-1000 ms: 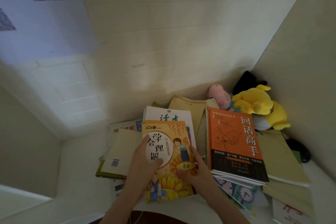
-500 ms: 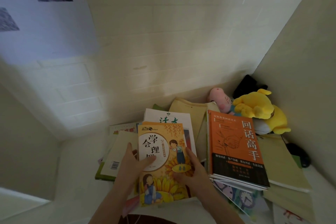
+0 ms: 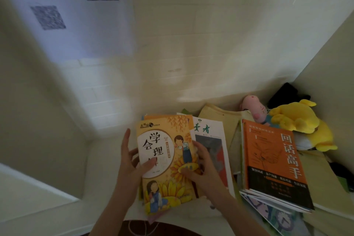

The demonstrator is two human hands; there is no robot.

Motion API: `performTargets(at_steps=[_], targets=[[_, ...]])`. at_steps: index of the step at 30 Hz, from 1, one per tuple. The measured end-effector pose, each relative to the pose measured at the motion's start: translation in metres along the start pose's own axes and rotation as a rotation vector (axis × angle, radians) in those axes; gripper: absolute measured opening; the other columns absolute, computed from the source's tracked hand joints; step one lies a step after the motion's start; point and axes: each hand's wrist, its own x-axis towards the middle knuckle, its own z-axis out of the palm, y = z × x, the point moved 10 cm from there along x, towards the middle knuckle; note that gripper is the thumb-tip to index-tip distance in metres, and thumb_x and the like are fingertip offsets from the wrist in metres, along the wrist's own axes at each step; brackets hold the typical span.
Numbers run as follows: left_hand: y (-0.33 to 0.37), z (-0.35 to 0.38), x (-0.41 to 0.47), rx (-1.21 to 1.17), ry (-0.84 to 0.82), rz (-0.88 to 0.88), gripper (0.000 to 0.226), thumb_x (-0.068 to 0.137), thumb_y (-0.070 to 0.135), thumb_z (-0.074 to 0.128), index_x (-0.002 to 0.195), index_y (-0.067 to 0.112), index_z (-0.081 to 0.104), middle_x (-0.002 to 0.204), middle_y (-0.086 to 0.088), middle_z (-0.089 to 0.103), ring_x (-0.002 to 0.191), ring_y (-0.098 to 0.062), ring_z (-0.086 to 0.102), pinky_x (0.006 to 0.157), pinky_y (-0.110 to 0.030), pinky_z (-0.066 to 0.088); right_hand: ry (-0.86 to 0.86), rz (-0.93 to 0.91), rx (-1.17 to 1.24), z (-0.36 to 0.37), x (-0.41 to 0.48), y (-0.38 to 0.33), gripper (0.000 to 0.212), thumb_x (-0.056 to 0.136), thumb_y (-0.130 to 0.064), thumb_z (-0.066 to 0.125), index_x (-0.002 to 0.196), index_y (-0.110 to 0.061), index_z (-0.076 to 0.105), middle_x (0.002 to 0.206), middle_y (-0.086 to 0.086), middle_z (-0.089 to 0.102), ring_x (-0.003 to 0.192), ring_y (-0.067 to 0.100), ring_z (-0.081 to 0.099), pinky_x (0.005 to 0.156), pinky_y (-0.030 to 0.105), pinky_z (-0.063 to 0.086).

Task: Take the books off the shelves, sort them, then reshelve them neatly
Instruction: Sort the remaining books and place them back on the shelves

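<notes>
A person's left hand [image 3: 130, 163] and right hand [image 3: 205, 168] pinch a yellow picture book [image 3: 168, 151] by its side edges, thumbs on the cover. The book sits over a white magazine [image 3: 208, 132], left of an orange book [image 3: 272, 159] topping a stack beside a yellow plush toy [image 3: 298, 120].

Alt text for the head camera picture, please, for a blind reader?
The left hand and right hand hold a yellow book with sunflowers over a pile of books. To its right an orange book tops a stack, near a pink plush and a yellow plush.
</notes>
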Motion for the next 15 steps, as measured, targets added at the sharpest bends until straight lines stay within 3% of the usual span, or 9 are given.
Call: performTargets(at_steps=[3,5,8,10,12,15], targets=[[0.001,-0.018,0.002,-0.114,-0.017,-0.027,0.106,0.061,-0.002,0.080,0.139,0.051,0.032,0.116,-0.006,0.062,0.105,-0.026,0.063,0.079,-0.050,0.055,-0.021,-0.060,-0.020,0.015,0.015,-0.014,0.103,0.070,-0.019,0.085,0.137,-0.058,0.017,0.146,-0.014,0.035,0.129,0.007,0.043,0.102,0.041,0.047],[0.008,-0.019,0.004,-0.100,-0.067,-0.006,0.097,0.051,0.013,0.085,0.137,0.036,0.045,0.114,-0.003,0.067,0.105,-0.026,0.065,0.073,-0.044,0.058,-0.038,-0.048,0.030,0.020,0.021,-0.020,0.114,0.071,-0.007,0.083,0.140,-0.055,0.006,0.138,-0.018,0.040,0.121,0.000,0.051,0.095,0.033,0.051],[0.029,-0.009,0.007,-0.050,-0.134,0.054,0.086,0.048,0.028,0.081,0.129,0.027,0.052,0.113,-0.002,0.069,0.104,-0.023,0.066,0.071,-0.036,0.058,-0.072,-0.077,0.018,0.019,0.020,-0.035,0.098,0.078,0.004,0.072,0.149,-0.034,0.017,0.132,-0.015,0.054,0.116,0.008,0.059,0.085,0.030,0.055],[0.047,0.005,0.009,-0.011,-0.191,0.116,0.085,0.053,0.027,0.080,0.132,0.025,0.048,0.116,0.000,0.067,0.106,-0.020,0.064,0.073,-0.034,0.057,-0.026,-0.101,0.043,0.006,0.016,-0.048,0.097,0.079,0.010,0.068,0.151,-0.030,0.015,0.136,-0.004,0.053,0.120,0.020,0.057,0.084,0.032,0.057],[0.062,0.024,0.011,0.035,-0.248,0.183,0.084,0.062,0.021,0.078,0.137,0.020,0.040,0.120,-0.001,0.063,0.110,-0.017,0.062,0.075,-0.032,0.057,0.031,-0.180,0.035,-0.012,0.013,-0.062,0.093,0.079,0.015,0.063,0.150,-0.023,0.016,0.135,0.000,0.054,0.118,0.020,0.059,0.080,0.030,0.057],[0.073,0.058,0.008,0.079,-0.328,0.247,0.073,0.080,0.007,0.070,0.140,0.017,0.029,0.124,0.002,0.056,0.114,-0.008,0.057,0.078,-0.022,0.053,0.136,-0.201,-0.060,-0.038,0.011,-0.056,0.095,0.081,0.000,0.071,0.152,-0.020,0.010,0.141,0.000,0.046,0.123,0.013,0.054,0.090,0.036,0.055]])
